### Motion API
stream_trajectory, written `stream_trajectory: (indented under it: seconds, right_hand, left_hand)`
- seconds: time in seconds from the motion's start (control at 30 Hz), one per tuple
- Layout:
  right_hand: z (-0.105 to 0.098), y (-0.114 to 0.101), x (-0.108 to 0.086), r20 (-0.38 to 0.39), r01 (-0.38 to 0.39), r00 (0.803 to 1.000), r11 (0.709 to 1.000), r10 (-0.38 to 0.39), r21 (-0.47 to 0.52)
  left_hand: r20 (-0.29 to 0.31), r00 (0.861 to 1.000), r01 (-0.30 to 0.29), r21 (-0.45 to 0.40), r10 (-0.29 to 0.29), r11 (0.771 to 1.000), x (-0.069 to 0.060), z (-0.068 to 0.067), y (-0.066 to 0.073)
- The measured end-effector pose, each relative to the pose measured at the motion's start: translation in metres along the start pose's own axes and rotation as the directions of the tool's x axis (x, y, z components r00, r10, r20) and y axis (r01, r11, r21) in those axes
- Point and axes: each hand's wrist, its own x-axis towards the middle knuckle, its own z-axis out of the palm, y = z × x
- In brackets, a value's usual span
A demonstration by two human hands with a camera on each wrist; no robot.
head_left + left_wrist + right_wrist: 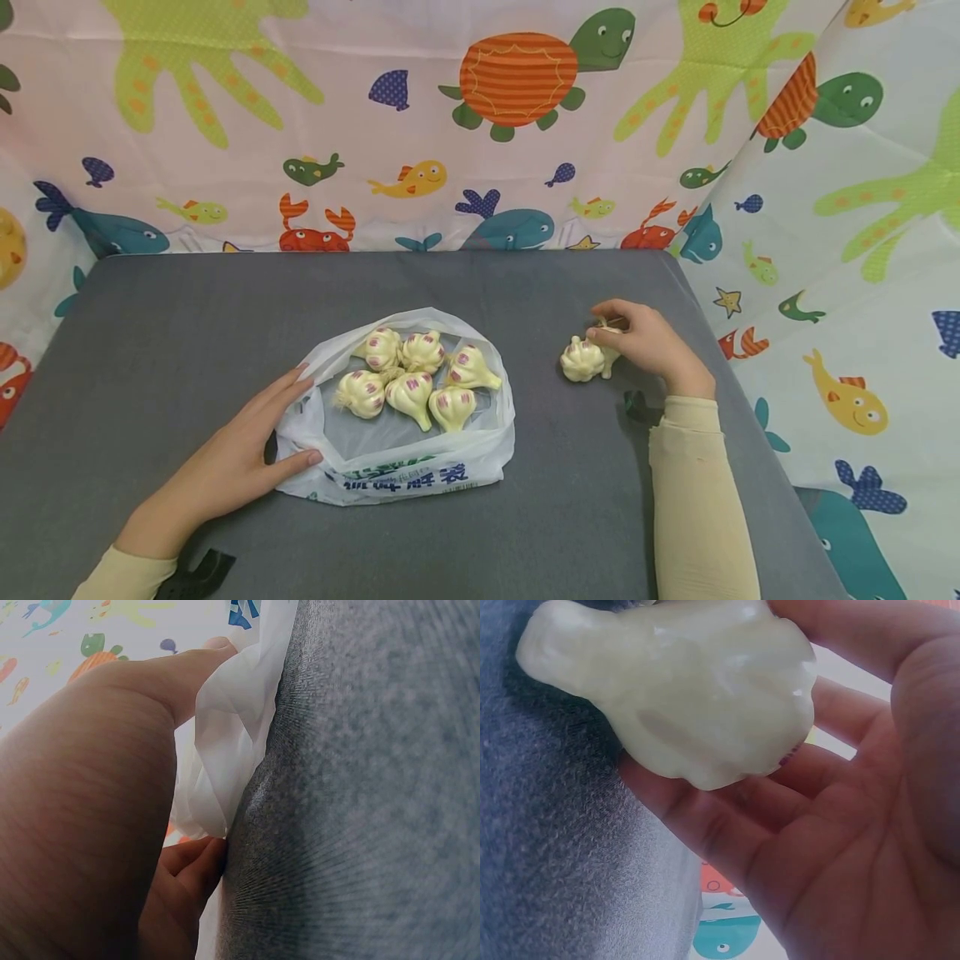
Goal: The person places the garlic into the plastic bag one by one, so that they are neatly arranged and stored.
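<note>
A white plastic bag [480, 450] with its mouth spread wide holds several garlic bulbs [410, 396], pale with purple marks. My left hand [240, 446] rests against the bag's left side, thumb and fingers spread along it. In the left wrist view, white plastic [229, 727] lies between the thumb and the other fingers. To the right of the bag, my right hand [651, 340] grips a garlic bulb [697, 690] low at the table surface. Beside it, another garlic bulb [582, 360] sits just left of the fingers.
Grey cloth covers the table [555, 517]. A curtain [420, 75] printed with sea animals hangs behind the table and along its sides. Dark straps [198, 575] show near both wrists.
</note>
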Motion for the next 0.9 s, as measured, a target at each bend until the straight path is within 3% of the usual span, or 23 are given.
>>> stream_trajectory:
  seconds: [0.53, 0.9]
  right_hand:
    - [-0.004, -0.001, -0.002, -0.096, 0.018, 0.995, 0.999, -0.023, -0.048]
    - [-0.01, -0.013, -0.01, -0.156, 0.019, 0.987, 0.999, -0.023, -0.033]
  left_hand:
    - [0.0, 1.0, 0.003, 0.004, -0.003, 1.0, 0.0, 0.0, 0.001]
    - [-0.011, 1.0, -0.005, 0.007, 0.005, 1.0, -0.001, 0.001, 0.001]
